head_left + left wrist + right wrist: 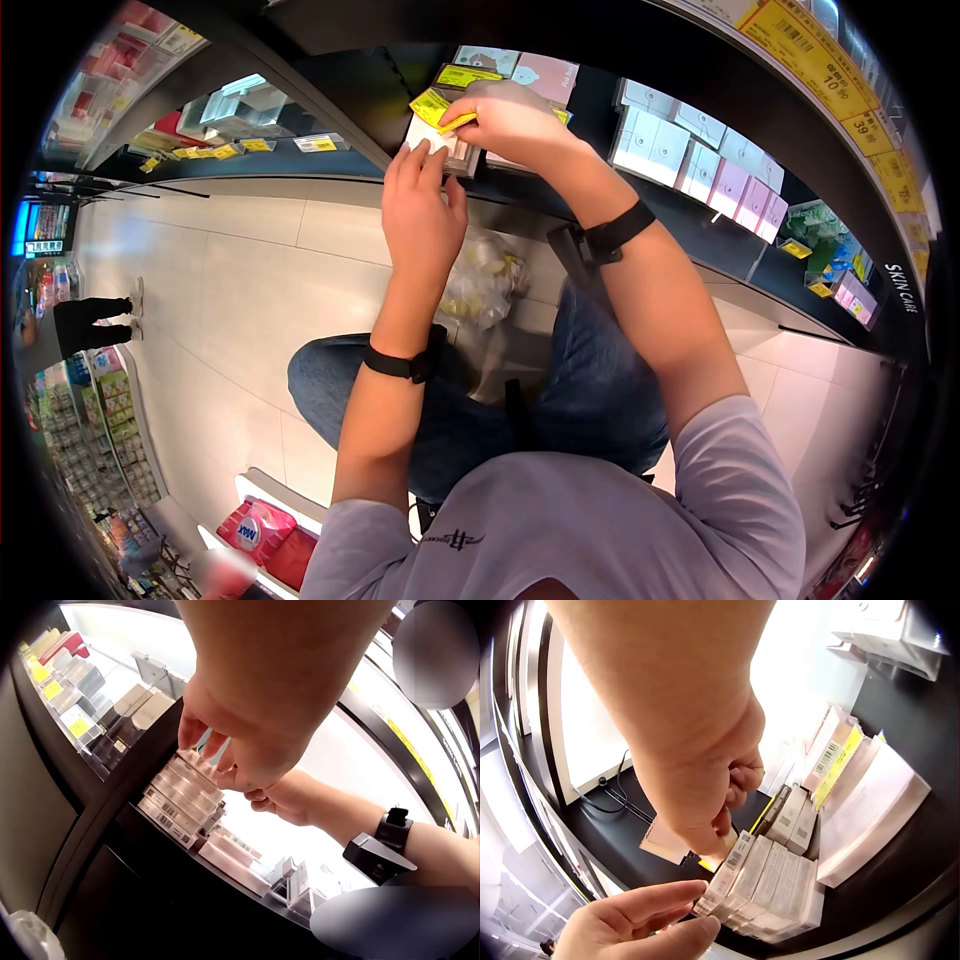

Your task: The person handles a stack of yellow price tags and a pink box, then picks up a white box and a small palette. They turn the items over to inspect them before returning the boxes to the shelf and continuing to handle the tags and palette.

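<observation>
In the head view, a stack of small pale boxes (463,158) stands at the shelf's front edge. My left hand (425,215) touches the top of the stack with extended fingers, its thumb apart from them at the near corner. Just above the stack, my right hand (515,120) pinches a yellow price label (433,108). The left wrist view shows my left hand (251,739) at the upper end of the clear-sided stack (180,796), my right hand (289,799) behind it. In the right wrist view, the right fingertips are partly hidden behind the box row (769,889).
More boxed cosmetics (650,145) line the shelf to the right, and a divider (335,110) separates another section on the left. A clear plastic bag (485,285) lies below the shelf, near my knees. Someone in dark trousers (95,320) stands farther left.
</observation>
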`<state>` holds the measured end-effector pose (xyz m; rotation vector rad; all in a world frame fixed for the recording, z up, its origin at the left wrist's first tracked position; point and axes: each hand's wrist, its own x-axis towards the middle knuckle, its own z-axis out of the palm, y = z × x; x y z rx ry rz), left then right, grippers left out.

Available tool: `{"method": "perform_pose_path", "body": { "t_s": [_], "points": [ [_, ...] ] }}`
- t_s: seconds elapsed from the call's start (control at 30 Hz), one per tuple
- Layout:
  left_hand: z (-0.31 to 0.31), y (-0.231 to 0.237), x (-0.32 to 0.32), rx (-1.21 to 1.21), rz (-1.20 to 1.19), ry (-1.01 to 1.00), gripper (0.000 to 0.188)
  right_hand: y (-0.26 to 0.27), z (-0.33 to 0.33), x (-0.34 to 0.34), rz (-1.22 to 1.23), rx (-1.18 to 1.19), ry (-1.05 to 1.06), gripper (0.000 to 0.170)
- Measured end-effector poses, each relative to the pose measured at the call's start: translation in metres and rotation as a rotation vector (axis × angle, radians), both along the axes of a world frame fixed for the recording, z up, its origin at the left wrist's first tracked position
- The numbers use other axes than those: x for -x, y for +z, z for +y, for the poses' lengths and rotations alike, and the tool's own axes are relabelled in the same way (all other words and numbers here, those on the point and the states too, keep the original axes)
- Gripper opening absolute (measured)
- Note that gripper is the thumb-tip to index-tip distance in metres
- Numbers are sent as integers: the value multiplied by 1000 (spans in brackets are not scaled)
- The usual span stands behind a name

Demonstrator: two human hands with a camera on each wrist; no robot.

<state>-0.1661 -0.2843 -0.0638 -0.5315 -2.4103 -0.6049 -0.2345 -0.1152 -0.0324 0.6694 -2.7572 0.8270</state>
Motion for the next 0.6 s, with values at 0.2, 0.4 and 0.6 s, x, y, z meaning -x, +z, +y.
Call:
{"method": "perform_pose_path", "body": {
  "t_s": [0.2,0.4,0.6],
  "points": [
    [-2,7,-5,-50,-59,12,27,-2,9,7,88,-2,-40,21],
    [-1,15,-8,-109,-102,3,25,8,26,3,68,77,-155,25],
    [3,16,-9,-123,-115,-14,23,-4,31,8,97,166,-51,27]
  ]
}}
